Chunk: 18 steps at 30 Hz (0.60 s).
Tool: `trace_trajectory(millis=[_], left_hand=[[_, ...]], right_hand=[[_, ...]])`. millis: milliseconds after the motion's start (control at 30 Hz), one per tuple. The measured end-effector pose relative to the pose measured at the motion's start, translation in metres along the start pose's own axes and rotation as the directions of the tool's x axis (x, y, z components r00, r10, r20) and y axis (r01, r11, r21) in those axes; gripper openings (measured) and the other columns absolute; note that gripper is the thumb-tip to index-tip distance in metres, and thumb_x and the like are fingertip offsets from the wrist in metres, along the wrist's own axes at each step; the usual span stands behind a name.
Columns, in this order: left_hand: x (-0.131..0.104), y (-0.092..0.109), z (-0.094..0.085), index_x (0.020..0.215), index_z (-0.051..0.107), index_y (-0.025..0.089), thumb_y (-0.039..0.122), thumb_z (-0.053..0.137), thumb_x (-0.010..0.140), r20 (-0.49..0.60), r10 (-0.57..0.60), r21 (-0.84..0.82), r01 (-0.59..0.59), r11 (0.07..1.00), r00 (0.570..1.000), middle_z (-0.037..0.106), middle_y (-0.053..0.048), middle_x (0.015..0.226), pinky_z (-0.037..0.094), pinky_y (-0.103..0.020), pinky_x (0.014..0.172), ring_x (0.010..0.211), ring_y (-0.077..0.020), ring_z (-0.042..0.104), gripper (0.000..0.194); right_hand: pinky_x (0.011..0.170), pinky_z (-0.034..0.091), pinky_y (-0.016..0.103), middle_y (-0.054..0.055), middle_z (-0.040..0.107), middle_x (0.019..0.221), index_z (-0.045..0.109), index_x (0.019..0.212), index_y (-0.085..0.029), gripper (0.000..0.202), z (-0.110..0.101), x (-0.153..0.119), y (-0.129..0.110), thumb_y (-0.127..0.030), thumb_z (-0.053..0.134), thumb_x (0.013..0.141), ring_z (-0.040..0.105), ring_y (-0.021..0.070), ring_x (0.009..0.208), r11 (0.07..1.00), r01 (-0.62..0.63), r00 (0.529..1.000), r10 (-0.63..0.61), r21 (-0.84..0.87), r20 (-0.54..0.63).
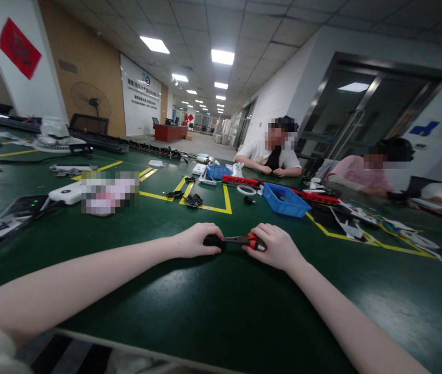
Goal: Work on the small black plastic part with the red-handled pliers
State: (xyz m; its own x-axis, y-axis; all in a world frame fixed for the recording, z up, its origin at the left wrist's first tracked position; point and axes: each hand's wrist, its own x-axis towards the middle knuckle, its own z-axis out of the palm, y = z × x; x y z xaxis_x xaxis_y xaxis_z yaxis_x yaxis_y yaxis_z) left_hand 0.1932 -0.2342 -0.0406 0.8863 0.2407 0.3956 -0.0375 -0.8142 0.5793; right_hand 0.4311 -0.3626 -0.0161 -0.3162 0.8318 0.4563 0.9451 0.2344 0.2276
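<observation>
Over the near part of the green table (236,306), my left hand (198,240) is closed around a small black part (213,240), whose exact kind I cannot make out. My right hand (277,244) grips red-and-black handled pliers (257,242). The metal jaws of the pliers point left and reach the black part, apparently touching it. My fingers hide most of the handles and some of the black part.
A blue bin (286,201) stands ahead to the right, beside a white ring (246,190) and a small black piece (249,200). Black parts (193,200) lie within yellow tape. A phone (109,195) and white power bank (65,192) sit left. Co-workers (269,150) sit across the table.
</observation>
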Motion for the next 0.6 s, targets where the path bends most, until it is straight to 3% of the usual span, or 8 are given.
trace_trajectory(millis=[600], left_hand=[[0.0016, -0.0036, 0.0004, 0.099, 0.066, 0.015, 0.026, 0.069, 0.078, 0.016, 0.006, 0.039, -0.007, 0.999, 1.000, 0.066, -0.005, 0.096, 0.046, -0.027, 0.081, 0.089, -0.0171, 0.061, 0.024]], right_hand=[[0.066, 0.040, 0.030, 0.006, 0.061, 0.082, 0.059, 0.084, -0.020, 0.031, -0.0050, 0.0013, -0.0020, -0.051, 0.056, 0.082, 0.056, 0.0180, 0.074, 1.000, -0.021, 0.998, 0.020, 0.019, 0.055]])
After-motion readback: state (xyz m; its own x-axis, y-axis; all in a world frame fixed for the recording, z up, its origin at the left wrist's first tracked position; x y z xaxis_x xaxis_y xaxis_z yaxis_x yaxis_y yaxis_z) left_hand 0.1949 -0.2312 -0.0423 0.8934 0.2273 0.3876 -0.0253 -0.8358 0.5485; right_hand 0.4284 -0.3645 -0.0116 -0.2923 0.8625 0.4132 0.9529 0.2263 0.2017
